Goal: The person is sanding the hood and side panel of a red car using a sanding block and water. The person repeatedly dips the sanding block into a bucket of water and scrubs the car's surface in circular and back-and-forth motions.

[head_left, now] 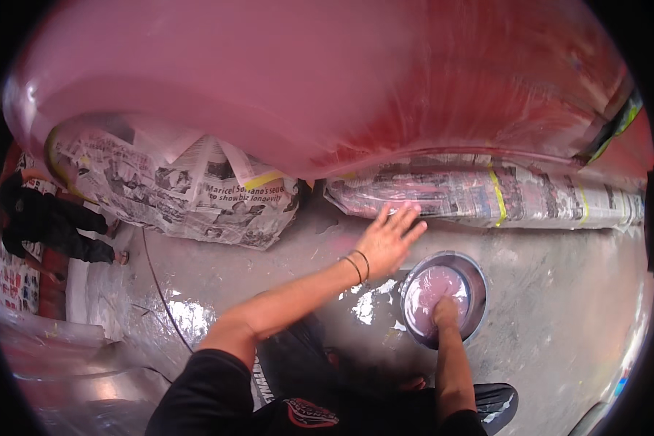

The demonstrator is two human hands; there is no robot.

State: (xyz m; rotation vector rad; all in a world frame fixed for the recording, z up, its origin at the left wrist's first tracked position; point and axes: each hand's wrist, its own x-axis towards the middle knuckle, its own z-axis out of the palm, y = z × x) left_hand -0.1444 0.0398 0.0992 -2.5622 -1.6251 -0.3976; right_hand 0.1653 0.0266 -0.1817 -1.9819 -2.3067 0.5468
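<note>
- The left hand [387,237] reaches forward on a long, nearly straight arm, fingers spread flat, just left of and above the metal basin [478,287], fingertips at the newspaper-wrapped sill [487,195].
- The right hand [445,311] dips into the basin's pinkish water [432,289]; its grip cannot be told.
- The basin sits on the wet concrete floor [559,305], below the red car body [327,80].

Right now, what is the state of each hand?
Left hand: open, fingers spread, near the newspaper-masked sill.
Right hand: dipped in the basin of pinkish water; grip cannot be told.
</note>
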